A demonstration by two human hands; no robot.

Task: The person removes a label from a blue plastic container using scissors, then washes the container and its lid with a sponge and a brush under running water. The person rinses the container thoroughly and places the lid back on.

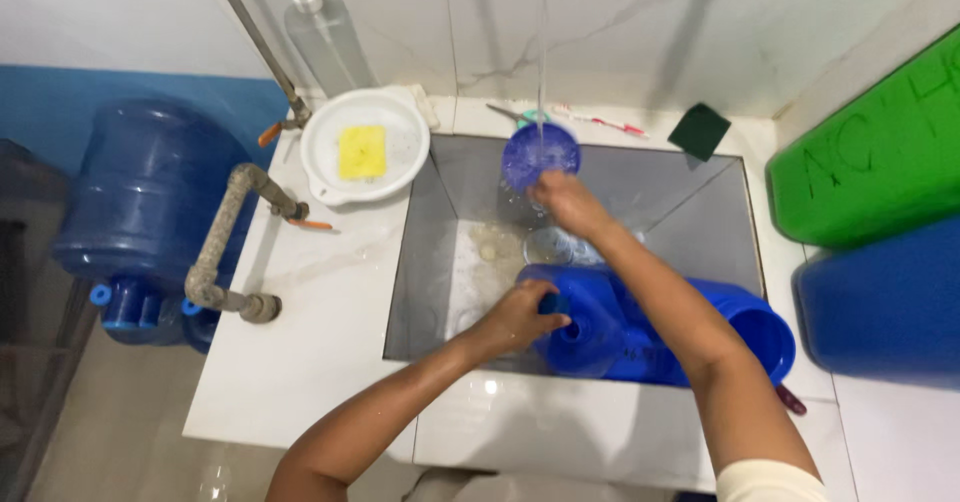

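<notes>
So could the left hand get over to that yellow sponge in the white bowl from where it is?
Probably yes. The left hand grips the neck of the blue jug lying in the sink, so it would have to let go first. The yellow sponge lies uncovered in the white bowl on the counter, with nothing visibly between.

Seen from above, the left hand grips the neck of a big blue water jug lying on its side in the steel sink, while the right hand holds a small blue cup under a thin stream of water. On the white surface beside the sink sit a white bowl with a yellow sponge, a toothbrush and a dark green scouring pad. Another blue jug stands on the floor to the left.
</notes>
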